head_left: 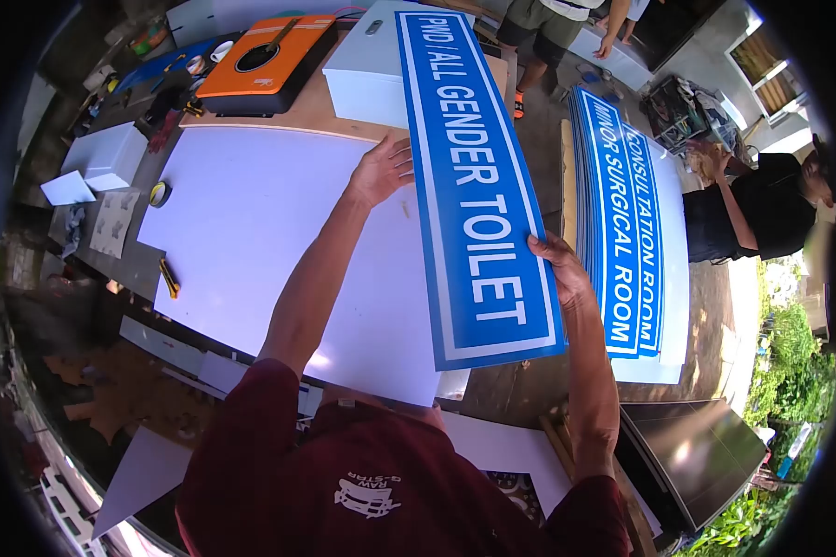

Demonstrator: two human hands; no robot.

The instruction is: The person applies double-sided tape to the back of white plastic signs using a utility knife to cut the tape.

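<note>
A long blue sign (469, 176) with white letters reading "PWD/ALL GENDER TOILET" is held up over the right part of a white board (251, 213). My right hand (563, 266) grips its right edge near the lower end, thumb on the front face and fingers behind. My left hand (381, 172) is at the sign's left edge with its fingers spread; whether the fingertips touch the sign is unclear. To the right lies a stack of blue signs (613, 213), with "MINOR SURGICAL ROOM" and "CONSULTATION ROOM" on the top ones.
An orange and black case (267, 63) and a white box (367, 79) stand behind the board. A tape roll (160, 194) and a yellow cutter (169, 278) are at its left. One person (762, 209) is at the right, another (539, 32) at the back.
</note>
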